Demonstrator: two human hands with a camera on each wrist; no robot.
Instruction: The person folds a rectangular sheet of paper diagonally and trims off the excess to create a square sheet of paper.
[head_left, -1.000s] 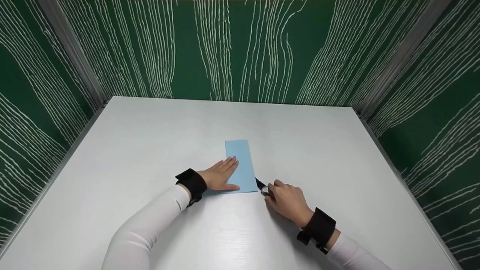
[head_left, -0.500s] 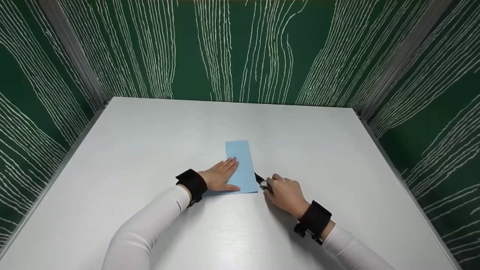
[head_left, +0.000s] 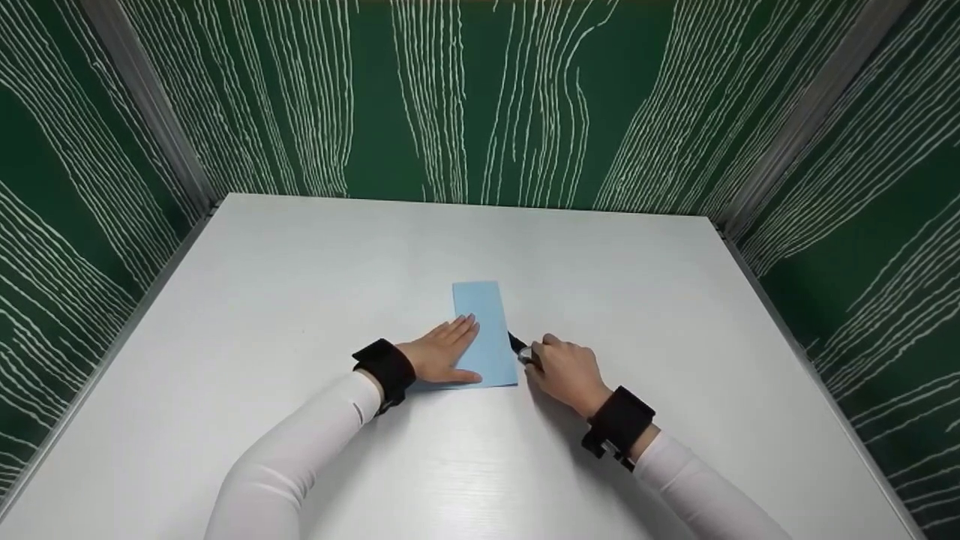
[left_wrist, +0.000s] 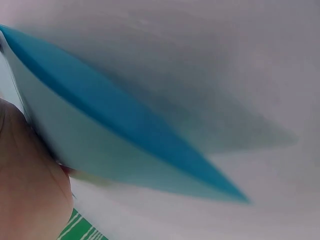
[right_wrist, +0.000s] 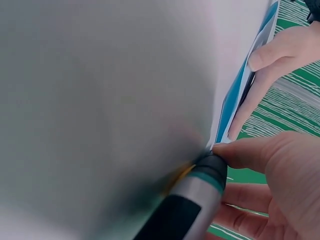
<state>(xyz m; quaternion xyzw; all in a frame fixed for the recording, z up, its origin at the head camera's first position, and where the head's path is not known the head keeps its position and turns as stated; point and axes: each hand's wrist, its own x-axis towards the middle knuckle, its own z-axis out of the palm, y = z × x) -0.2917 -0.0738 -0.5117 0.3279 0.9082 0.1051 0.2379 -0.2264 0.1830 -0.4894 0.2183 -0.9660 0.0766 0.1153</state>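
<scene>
A folded light-blue sheet of paper (head_left: 491, 337) lies at the middle of the table. My left hand (head_left: 439, 352) rests flat on its left part, fingers and thumb spread. In the left wrist view the near end of the folded paper (left_wrist: 115, 105) gapes between its two layers. My right hand (head_left: 568, 373) grips a black-and-silver tool (head_left: 519, 346) with a slim dark tip, whose tip meets the paper's right edge. The right wrist view shows the tool's thick barrel (right_wrist: 197, 192), with a teal ring near its black front end, against my fingers.
The white table (head_left: 360, 247) stretches out on all sides of the paper. Green walls (head_left: 375, 105) with pale wavy lines stand behind it and at both sides, joined by grey corner posts (head_left: 814, 112). Each wrist wears a black band (head_left: 621, 420).
My right hand has slid the tool away from me along the paper's right edge, a short way up from the near corner. My left hand and the paper have stayed in place.
</scene>
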